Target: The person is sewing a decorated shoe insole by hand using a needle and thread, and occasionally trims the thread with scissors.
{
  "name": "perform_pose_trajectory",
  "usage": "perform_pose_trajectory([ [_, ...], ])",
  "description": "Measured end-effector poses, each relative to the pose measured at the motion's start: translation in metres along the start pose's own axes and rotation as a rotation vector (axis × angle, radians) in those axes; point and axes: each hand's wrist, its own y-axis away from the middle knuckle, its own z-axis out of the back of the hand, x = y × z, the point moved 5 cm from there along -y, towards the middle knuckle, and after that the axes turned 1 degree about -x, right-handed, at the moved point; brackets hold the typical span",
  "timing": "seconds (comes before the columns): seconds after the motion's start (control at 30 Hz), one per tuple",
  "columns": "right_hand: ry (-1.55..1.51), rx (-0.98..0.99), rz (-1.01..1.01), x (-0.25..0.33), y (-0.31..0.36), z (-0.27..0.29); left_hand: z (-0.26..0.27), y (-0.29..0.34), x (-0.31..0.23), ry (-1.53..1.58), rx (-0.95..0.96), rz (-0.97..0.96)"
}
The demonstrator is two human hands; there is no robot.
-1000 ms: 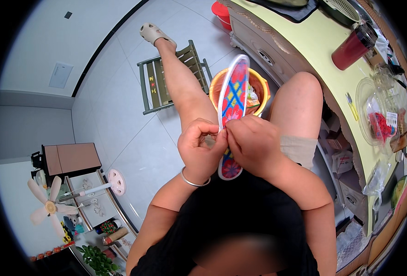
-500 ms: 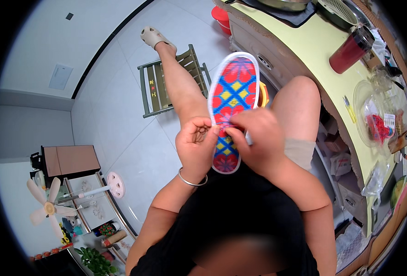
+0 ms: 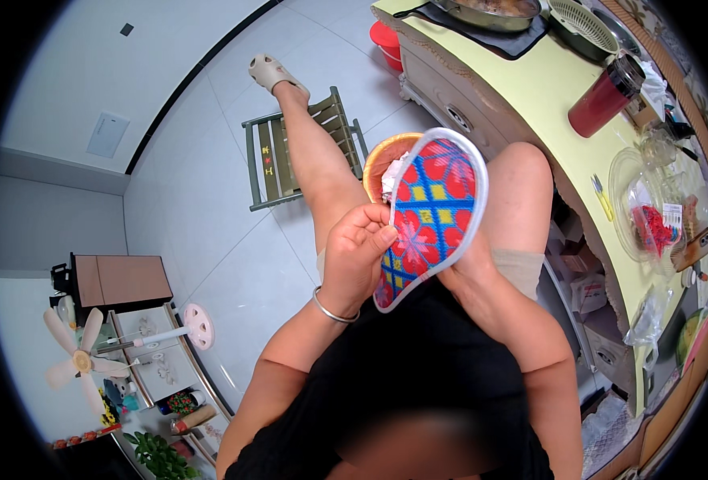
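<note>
Between my knees I see a shoe insole (image 3: 438, 216) patterned in red, blue and yellow stitching with a white border. It is tilted and slightly curved, its wide end up and to the right. My left hand (image 3: 360, 244), with a silver bangle at the wrist, pinches the insole's left edge between thumb and fingers. My right hand (image 3: 470, 270) reaches behind the insole's right side, so its fingers are hidden and I cannot tell what they hold. Past the insole stands a yellow-orange bin (image 3: 375, 158) with crumpled white material inside, partly covered by the insole.
A folding stool (image 3: 270, 160) stands beyond my left leg. At right, a yellow-topped counter (image 3: 522, 84) carries a dark red flask (image 3: 604, 98), yellow-handled snips (image 3: 602, 197), a clear plastic lid with red yarn (image 3: 654, 228) and a phone (image 3: 692, 250). A red bucket (image 3: 387, 44) is by the counter's far end.
The insole has tilted right and turned, uncovering the bin. My right hand has gone from the insole's front face to behind it. My left hand still pinches the left edge.
</note>
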Motion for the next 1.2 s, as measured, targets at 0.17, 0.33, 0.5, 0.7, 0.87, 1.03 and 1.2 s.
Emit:
perform_pose_trajectory([
  [0.17,-0.319,0.099,0.095,0.059,-0.017,0.013,0.011,-0.005,-0.005,0.095,-0.010,0.001],
  [0.33,-0.235,0.222,0.688,0.209,0.012,0.105,0.049,-0.006,-0.031,0.653,0.068,0.070],
  [0.5,0.022,-0.203,1.068,0.214,0.039,0.091,0.043,-0.010,-0.009,0.844,0.220,0.266],
  [0.7,0.934,-0.011,0.791,0.064,0.034,-0.022,0.014,-0.014,0.010,0.963,0.272,0.402],
  [0.87,1.327,0.295,1.188,0.031,0.037,-0.066,0.002,-0.012,0.008,0.900,0.321,0.383],
  [1.03,1.365,0.278,1.304,0.024,0.035,-0.069,-0.005,-0.014,0.011,0.869,0.328,0.399],
  [1.2,1.363,0.261,1.301,0.024,0.035,-0.068,-0.006,-0.010,0.011,0.828,0.293,0.417],
])
